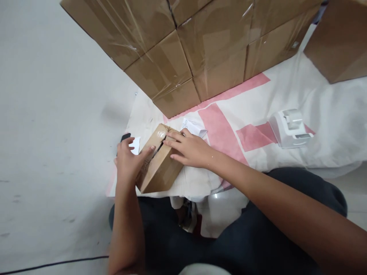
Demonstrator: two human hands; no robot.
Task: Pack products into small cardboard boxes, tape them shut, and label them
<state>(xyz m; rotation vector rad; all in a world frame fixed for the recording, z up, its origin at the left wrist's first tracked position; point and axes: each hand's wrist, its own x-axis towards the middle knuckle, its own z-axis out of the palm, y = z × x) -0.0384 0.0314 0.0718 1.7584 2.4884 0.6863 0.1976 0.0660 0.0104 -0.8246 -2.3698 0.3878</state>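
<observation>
Cardboard box (163, 172) between your hands

Your left hand (128, 157) is open, thumb at the box's edge; your right hand (189, 149) lies unclenched across its top. The box sits on the cloth (241, 101), at seven o'clock from the stacked cartons (212, 44).

I'm standing in what's looking like a packing corner: taped cardboard boxes (218, 49) are rising stacked on a cloth-covered table (255, 101), a white tape dispenser (289, 131) is sitting nearby, and a smaller carton (162, 170) is resting close by.

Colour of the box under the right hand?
The box is brown; the head view shows it best.
</observation>
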